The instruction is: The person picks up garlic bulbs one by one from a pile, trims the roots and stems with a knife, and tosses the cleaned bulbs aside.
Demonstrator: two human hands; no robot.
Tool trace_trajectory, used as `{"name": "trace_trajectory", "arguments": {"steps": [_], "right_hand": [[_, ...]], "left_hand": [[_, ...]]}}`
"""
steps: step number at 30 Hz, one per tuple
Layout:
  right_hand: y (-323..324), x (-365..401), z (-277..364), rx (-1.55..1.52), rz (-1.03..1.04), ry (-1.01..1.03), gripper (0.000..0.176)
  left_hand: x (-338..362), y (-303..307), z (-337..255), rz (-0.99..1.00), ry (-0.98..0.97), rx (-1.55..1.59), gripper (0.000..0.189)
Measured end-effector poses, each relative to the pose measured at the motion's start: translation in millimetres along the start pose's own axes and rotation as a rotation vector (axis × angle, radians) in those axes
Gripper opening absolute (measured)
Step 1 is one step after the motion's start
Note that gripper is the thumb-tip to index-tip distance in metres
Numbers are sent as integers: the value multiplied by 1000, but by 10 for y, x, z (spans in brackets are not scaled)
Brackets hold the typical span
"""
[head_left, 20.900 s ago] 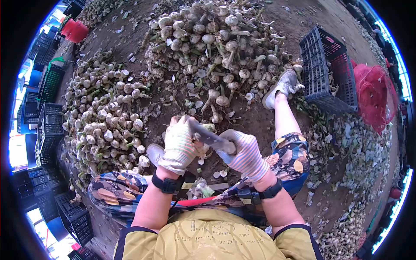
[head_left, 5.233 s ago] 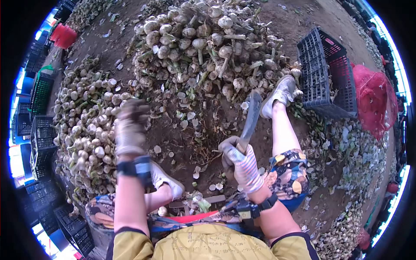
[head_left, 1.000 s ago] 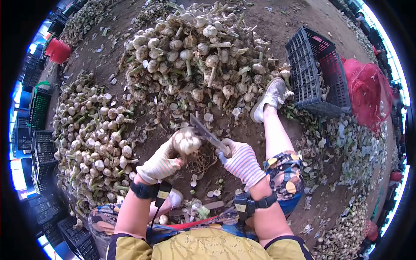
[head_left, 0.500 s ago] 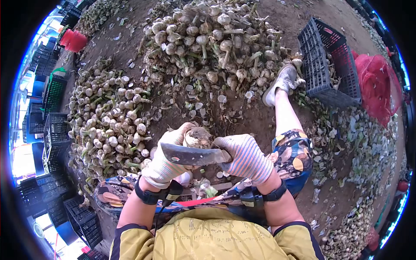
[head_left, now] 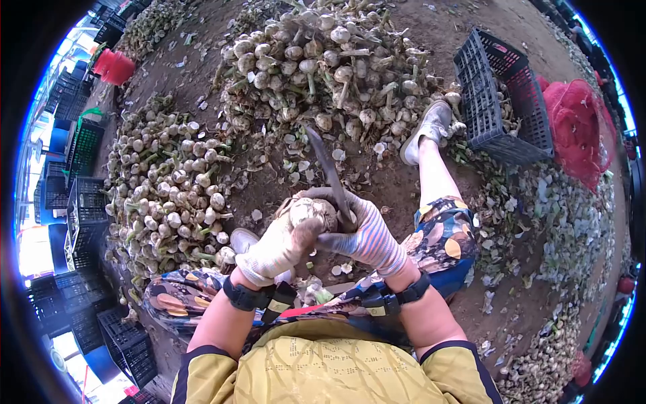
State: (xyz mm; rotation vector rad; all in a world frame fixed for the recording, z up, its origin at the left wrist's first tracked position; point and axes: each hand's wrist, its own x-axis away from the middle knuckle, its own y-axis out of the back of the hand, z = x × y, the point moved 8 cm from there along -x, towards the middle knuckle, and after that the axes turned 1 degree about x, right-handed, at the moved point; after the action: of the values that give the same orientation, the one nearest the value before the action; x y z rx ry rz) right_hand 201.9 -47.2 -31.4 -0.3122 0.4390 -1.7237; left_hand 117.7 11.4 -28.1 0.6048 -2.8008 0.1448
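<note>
My left hand (head_left: pixel 279 246), in a knitted glove, is closed round a garlic bulb (head_left: pixel 313 212) in front of my lap. In my right hand (head_left: pixel 369 236), gloved in striped knit, is a knife (head_left: pixel 328 165) with a dark curved blade. The blade points away from me and passes along the right side of the bulb. My right thumb reaches across to the bulb's near side, and both hands are close together.
A large garlic heap (head_left: pixel 336 74) lies ahead, with a smaller pile of bulbs (head_left: pixel 175 195) at left. Beyond my shoe (head_left: pixel 428 128) stands a black crate (head_left: pixel 501 101) beside a red mesh bag (head_left: pixel 582 128). More crates (head_left: pixel 128 343) line the left; peelings (head_left: pixel 558 222) litter the ground at right.
The knife has swung from lying sideways across the front of the bulb to pointing forward. My right hand has moved left and closer to the left hand.
</note>
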Motion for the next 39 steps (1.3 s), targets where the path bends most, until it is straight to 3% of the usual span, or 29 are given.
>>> {"name": "trace_trajectory", "arguments": {"steps": [2, 3, 4, 6, 7, 8, 10, 11, 14, 15, 16, 18, 19, 20, 22, 23, 26, 28, 30, 32, 35, 36, 39], "right_hand": [[10, -8, 11, 12, -31, 18, 56], [36, -7, 25, 26, -64, 37, 54], [65, -3, 9, 25, -65, 35, 54], [83, 16, 8, 258, -29, 71, 52], [47, 33, 27, 242, -37, 66, 49], [57, 50, 67, 239, -35, 62, 49], [105, 98, -4, 400, 10, -129, 45], [87, 111, 12, 326, -3, -133, 42], [139, 90, -82, 152, -3, -112, 44], [141, 73, 6, 82, -7, -169, 59], [183, 58, 100, -74, -83, -118, 78], [471, -33, 102, 372, -243, 41, 91], [566, 45, 91, 611, -303, -66, 74], [540, 51, 57, 612, -299, -66, 74], [266, 39, 157, 710, -175, 158, 42], [136, 76, 193, 819, -88, 164, 24], [-63, 52, 100, 910, 75, 121, 25], [-108, 42, 125, 902, 79, 145, 27], [-124, 29, 139, 898, 84, 170, 28], [-133, 23, 98, 947, 125, 190, 27], [-43, 21, 3, 1002, 94, 206, 23], [-14, 14, -27, 1031, 82, 202, 21], [-20, 22, -103, 974, 121, 262, 26]], "left_hand": [[-3, -60, 41, -4, 77, 99, 54], [9, -97, -129, -181, -38, 271, 46], [4, -69, -117, -181, -35, 272, 46], [-4, -35, -162, -72, -98, -52, 43], [26, -48, -58, -13, 48, 62, 42], [46, 14, -17, -16, 52, 63, 42], [60, -14, 126, 146, 187, 124, 62], [68, -44, 95, 247, 173, 52, 64], [25, -32, 52, 206, 46, 145, 64], [-14, 31, 5, 71, -55, 142, 68], [-9, 50, -19, 129, -20, 248, 63], [43, 207, -49, -107, 46, 178, 56], [54, 262, -41, -51, 47, 102, 47], [57, 260, -57, -54, 46, 104, 47], [107, 343, -162, -213, -31, -25, 46], [96, 343, -145, -173, -7, -67, 54], [73, 361, -11, -93, -47, -48, 61], [82, 372, 0, -105, -40, -231, 67], [81, 328, -20, -80, -98, -158, 65], [78, 296, -16, -62, -24, -179, 62], [110, 143, -45, 87, -60, -142, 57], [142, 116, 37, 88, 26, -105, 55], [207, 78, -123, 19, -111, -190, 51]]}}
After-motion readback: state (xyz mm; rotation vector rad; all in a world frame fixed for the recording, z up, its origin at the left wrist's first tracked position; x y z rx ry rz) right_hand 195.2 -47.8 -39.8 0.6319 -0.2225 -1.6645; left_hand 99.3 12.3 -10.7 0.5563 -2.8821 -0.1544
